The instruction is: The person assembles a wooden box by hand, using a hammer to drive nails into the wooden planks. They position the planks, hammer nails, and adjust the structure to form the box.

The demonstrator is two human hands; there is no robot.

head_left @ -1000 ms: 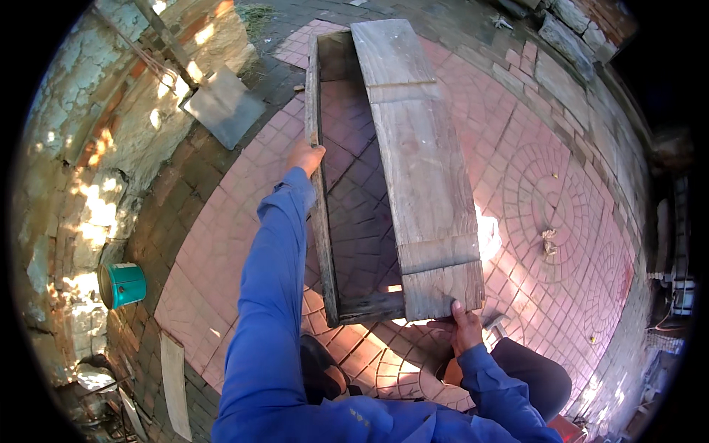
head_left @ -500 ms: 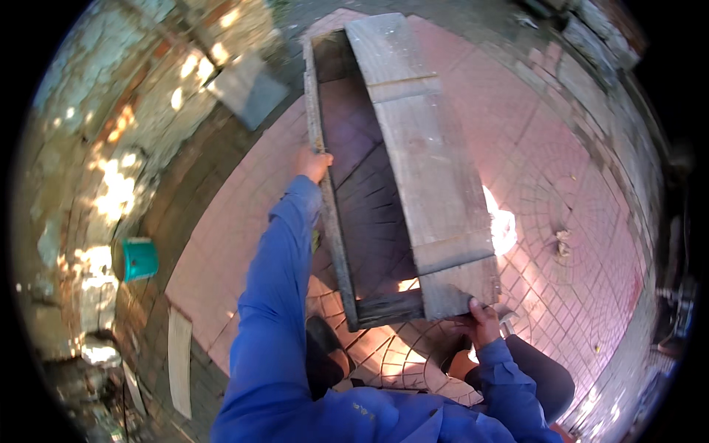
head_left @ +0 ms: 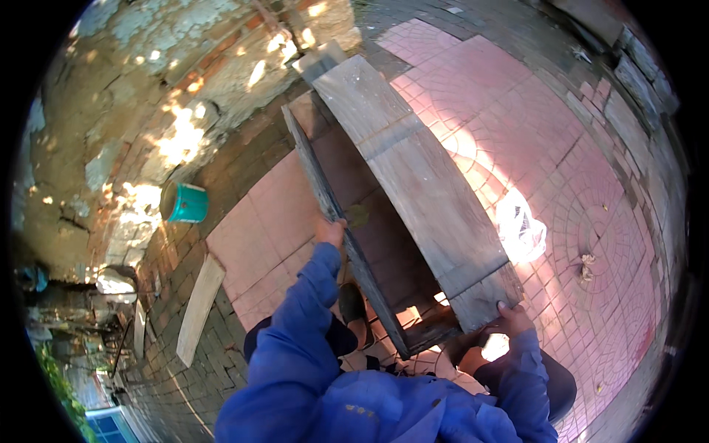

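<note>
A teal bucket [head_left: 185, 203] is standing far left by the crumbling wall [head_left: 148, 96], and a loose plank [head_left: 198, 306] is lying on the brick paving [head_left: 517, 111] nearer in. The left hand [head_left: 329, 231] is closing over the left side board of a long wooden frame [head_left: 413, 184], which is stretching from near the knees toward the far wall. The right hand [head_left: 509, 319] is gripping the frame's near right corner, fingers curling over its edge.

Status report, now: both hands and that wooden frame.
Left hand grips wooden frame side board. Right hand grips its near corner. Frame tilted, above paving. White bag beside it.
</note>
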